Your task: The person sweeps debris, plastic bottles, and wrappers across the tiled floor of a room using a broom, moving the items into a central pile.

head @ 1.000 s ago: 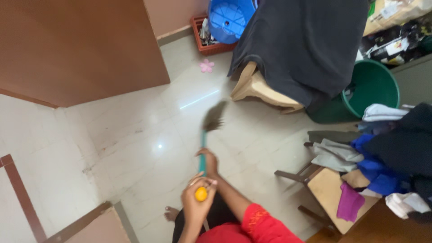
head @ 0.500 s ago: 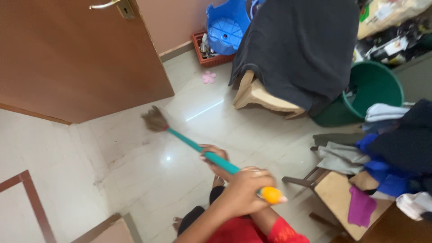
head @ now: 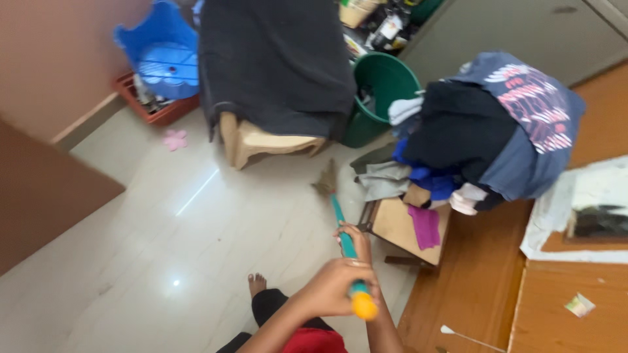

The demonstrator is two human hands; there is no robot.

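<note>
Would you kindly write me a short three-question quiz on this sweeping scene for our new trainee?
1. True or false: both hands grip the broom.
2. Where does the broom's brush end lie? A) by the pink flower shape B) near the chair piled with clothes C) inside the green bucket
3. What colour is the cap on the handle's end?

Key: 1. True: left hand near the cap, right hand further down. 2. B. 3. Yellow-orange.

Both hands closed, left hand (head: pixel 335 287) nearer than right hand (head: pixel 356 240).
</note>
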